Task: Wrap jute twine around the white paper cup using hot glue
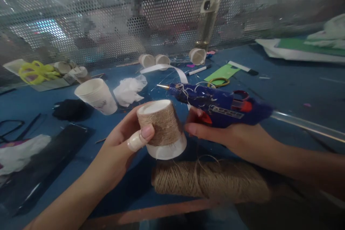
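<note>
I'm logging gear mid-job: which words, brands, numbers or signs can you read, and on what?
No text reads clearly.
Blue plastic glue gun: pale rectangular label with dark lettering, too blurred to read.
White paper cup stack: faint marks, too blurred to read.

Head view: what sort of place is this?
Probably a craft workspace, though the wider setting is unclear. Signs: a blue glue gun, a twine-wrapped cup and a large roll of twine at a blue work table.
</note>
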Available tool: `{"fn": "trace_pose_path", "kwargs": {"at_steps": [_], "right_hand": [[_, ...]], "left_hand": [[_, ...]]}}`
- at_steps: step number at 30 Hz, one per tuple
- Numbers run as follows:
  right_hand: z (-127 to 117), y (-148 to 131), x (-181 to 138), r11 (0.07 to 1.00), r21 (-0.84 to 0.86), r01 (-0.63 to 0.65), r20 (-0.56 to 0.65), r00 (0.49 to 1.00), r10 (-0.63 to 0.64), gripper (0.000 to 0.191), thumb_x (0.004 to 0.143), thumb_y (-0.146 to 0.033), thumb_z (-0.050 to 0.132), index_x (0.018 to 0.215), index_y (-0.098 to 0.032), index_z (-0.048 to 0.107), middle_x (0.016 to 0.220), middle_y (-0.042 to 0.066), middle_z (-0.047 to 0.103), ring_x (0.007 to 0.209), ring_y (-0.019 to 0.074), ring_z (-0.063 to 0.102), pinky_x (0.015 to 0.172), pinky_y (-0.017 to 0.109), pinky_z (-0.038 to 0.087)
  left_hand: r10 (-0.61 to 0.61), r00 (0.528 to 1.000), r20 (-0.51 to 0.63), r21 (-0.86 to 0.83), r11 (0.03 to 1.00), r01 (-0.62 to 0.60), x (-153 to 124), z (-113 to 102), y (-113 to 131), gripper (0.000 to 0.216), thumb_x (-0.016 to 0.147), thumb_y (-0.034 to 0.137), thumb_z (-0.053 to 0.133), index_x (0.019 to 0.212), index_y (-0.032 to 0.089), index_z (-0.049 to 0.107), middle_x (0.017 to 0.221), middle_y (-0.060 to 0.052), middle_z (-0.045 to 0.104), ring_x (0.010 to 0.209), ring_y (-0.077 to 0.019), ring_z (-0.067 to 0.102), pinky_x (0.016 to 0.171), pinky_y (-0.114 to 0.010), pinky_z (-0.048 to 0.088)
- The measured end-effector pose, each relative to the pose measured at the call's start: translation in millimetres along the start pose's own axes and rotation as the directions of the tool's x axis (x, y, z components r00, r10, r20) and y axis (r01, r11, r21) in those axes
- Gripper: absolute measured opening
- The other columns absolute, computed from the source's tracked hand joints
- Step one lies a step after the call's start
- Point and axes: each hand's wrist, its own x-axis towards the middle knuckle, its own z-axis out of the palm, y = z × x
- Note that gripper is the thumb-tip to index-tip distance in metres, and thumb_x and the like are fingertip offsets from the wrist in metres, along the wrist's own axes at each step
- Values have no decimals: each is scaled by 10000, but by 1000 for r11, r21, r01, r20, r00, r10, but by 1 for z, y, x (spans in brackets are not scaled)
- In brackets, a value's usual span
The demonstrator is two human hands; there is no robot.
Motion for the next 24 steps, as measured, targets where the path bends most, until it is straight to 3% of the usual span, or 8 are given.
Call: {"fn": "trace_pose_path", "kwargs": {"at_steps": [6, 13, 19, 24], "right_hand": [[0, 6, -2, 999, -21, 32, -12, 999, -32, 96, 781, -307, 862, 790, -282, 770, 745, -74, 697, 748, 126, 652, 783, 219, 593], [0, 11, -5, 999, -21, 36, -6, 999, -36, 70, 840, -310, 842, 857, -281, 781, 798, -63, 719, 806, 142, 679, 826, 256, 593], [0, 11, -4, 996, -68, 55, -8, 998, -56, 125, 844, -409, 844, 844, -300, 783, 802, -47, 743, 811, 173, 719, 824, 304, 621], [0, 6, -2, 991, -128, 27, -92, 995, -39, 269, 786, -530, 868, 786, -297, 733, 771, -32, 736, 805, 205, 741, 826, 353, 629]], "left_hand": [[-3, 1000, 21, -37, 999, 4, 1, 0, -1, 540, 816, 538, 898, 1301, 324, 796, 1319, -55, 778, 1271, -309, 693, 1069, -389, 548], [-2, 1000, 22, -28, 1000, 2, 1, -1, 0, 556, 829, 534, 886, 1336, 330, 783, 1346, -59, 768, 1288, -313, 682, 1081, -405, 543], [-6, 1000, 15, -28, 1000, 7, 1, 0, 0, 562, 818, 538, 894, 1329, 329, 788, 1338, -62, 770, 1287, -315, 681, 1077, -404, 545], [-4, 1000, 11, -32, 999, 5, -1, 0, 0, 538, 808, 536, 904, 1296, 334, 803, 1302, -46, 787, 1258, -298, 701, 1057, -377, 556]]}}
